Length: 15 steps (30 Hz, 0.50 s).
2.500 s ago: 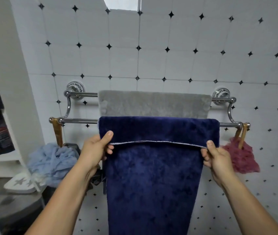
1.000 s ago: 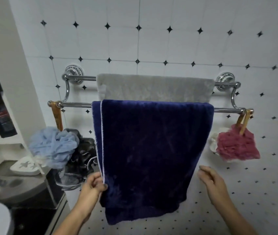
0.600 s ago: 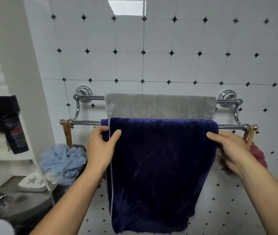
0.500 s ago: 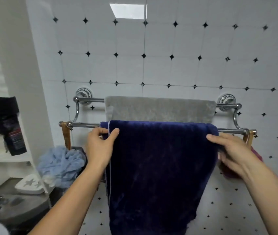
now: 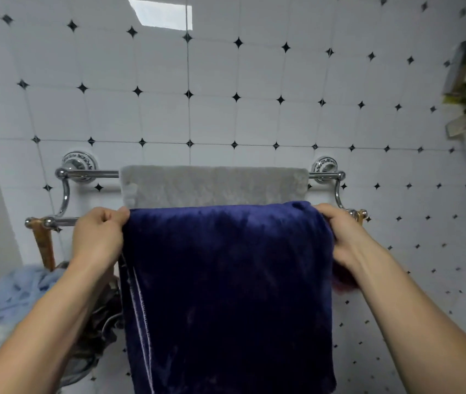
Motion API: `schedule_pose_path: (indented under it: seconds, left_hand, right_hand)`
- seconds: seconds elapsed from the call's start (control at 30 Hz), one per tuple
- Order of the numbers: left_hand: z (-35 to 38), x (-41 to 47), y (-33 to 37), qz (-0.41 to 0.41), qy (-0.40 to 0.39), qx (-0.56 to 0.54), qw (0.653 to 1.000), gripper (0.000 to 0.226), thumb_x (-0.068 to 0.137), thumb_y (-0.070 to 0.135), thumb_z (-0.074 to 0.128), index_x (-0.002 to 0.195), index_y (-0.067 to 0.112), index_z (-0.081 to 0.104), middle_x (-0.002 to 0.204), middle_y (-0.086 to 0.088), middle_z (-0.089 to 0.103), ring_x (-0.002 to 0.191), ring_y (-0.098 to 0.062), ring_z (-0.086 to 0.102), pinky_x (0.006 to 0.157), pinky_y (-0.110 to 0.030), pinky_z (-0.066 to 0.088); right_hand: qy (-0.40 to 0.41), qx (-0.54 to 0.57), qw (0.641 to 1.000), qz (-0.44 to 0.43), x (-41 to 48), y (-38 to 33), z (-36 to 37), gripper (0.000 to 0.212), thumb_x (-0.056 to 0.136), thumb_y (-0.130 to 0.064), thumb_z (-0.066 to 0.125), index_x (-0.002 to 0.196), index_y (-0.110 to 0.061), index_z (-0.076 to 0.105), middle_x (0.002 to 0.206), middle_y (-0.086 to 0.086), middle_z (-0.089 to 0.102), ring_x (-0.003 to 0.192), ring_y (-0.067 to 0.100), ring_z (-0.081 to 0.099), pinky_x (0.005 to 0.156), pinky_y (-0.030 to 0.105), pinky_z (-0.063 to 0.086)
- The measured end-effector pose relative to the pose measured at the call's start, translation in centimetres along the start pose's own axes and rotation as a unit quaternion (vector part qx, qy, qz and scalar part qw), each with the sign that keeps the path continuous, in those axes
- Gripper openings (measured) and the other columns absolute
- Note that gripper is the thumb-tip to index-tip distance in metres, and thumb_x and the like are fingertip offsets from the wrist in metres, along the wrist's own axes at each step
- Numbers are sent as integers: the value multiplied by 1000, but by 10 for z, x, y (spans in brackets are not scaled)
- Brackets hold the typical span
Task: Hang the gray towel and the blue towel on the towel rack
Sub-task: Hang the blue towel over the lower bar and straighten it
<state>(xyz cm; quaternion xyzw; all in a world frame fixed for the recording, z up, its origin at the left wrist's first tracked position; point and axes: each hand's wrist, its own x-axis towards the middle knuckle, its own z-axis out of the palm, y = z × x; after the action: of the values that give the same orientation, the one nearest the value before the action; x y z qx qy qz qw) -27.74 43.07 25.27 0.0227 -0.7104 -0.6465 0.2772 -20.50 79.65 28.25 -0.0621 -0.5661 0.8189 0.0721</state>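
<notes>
— Where is the plush dark blue towel [image 5: 226,280] right now?

— In the middle of the frame, draped over the lower front bar of the chrome double-bar towel rack [image 5: 89,174], hanging down past the bottom edge. A pale stitched hem runs down its left side.

— And your hands?

— My left hand [image 5: 98,237] is curled closed at the towel's upper left corner, thumb and fingers pinching the cloth where it folds over the bar. My right hand [image 5: 342,237] sits at the upper right corner, fingers wrapped around that edge; part of them is hidden behind the fabric.

— The other towel?

— The fluffy light gray towel [image 5: 214,186] is just above, over the rear upper bar, spread flat between the two round wall mounts. Its lower part is covered by the blue one.

— What's around that?

— White wall tiles with small black diamonds [image 5: 211,118] fill the background. At lower left, a pale blue mesh bath sponge [image 5: 15,291] hangs below a wooden handle [image 5: 44,248] hooked on the lower bar's end. Something dark red shows under my right wrist, too hidden to identify.
</notes>
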Motion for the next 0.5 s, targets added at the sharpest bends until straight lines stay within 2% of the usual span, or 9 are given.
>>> schedule_pose_path:
  seconds: [0.03, 0.07, 0.13, 0.23, 0.3, 0.4, 0.5]
  left_hand:
    - [-2, 2, 0, 2, 1, -3, 1000, 26, 87, 32, 61, 70, 14, 54, 68, -9, 55, 65, -20, 49, 64, -38, 41]
    - [-6, 4, 0, 4, 0, -7, 1000, 26, 87, 32, 61, 69, 15, 54, 68, -10, 54, 65, -21, 49, 62, -37, 41]
    - [-16, 8, -2, 1, -13, -27, 1000, 25, 86, 33, 62, 68, 18, 54, 69, -12, 53, 66, -22, 47, 59, -36, 37]
    - [-27, 3, -10, -11, -50, -66, 996, 26, 86, 27, 64, 64, 16, 56, 70, -16, 55, 67, -24, 49, 60, -35, 39]
    - [-30, -8, -23, -24, -69, -85, 994, 31, 91, 18, 62, 60, 15, 57, 63, -10, 57, 62, -20, 51, 56, -29, 44]
    - [-30, -19, -37, -50, -92, -93, 990, 29, 93, 17, 61, 64, 16, 59, 62, -5, 61, 62, -21, 52, 61, -33, 43]
    - [-25, -16, -39, -59, -97, -99, 989, 29, 92, 20, 63, 64, 17, 61, 64, -6, 61, 60, -21, 51, 59, -30, 42]
  right_hand:
    - [5, -21, 1000, -8, 0, -3, -2, 34, 80, -14, 56, 47, -16, 64, 43, -3, 54, 40, 12, 52, 41, 18, 38]
    - [3, -41, 999, -19, -2, -6, -6, 37, 78, -14, 54, 42, -21, 52, 39, -8, 41, 35, 10, 38, 38, 19, 27]
    - [-24, -50, 998, -39, -7, -7, -20, 26, 68, -18, 57, 47, -25, 43, 42, -10, 28, 38, 8, 23, 39, 22, 18]
    - [-72, 2, 995, -72, -14, 13, -47, 19, 59, -26, 71, 57, -23, 53, 46, -8, 38, 41, 7, 36, 40, 19, 35]
    - [-89, 10, 994, -66, -12, 32, -54, 14, 70, -29, 70, 63, -20, 61, 52, -5, 52, 48, 10, 50, 47, 22, 46]
    - [-49, -21, 997, -48, -2, 46, -51, 15, 82, -28, 62, 78, -14, 64, 69, 3, 68, 61, 16, 63, 51, 25, 50]
    - [-48, -58, 996, -53, 6, 48, -39, 13, 76, -18, 69, 85, -12, 75, 82, 8, 73, 66, 17, 68, 52, 23, 50]
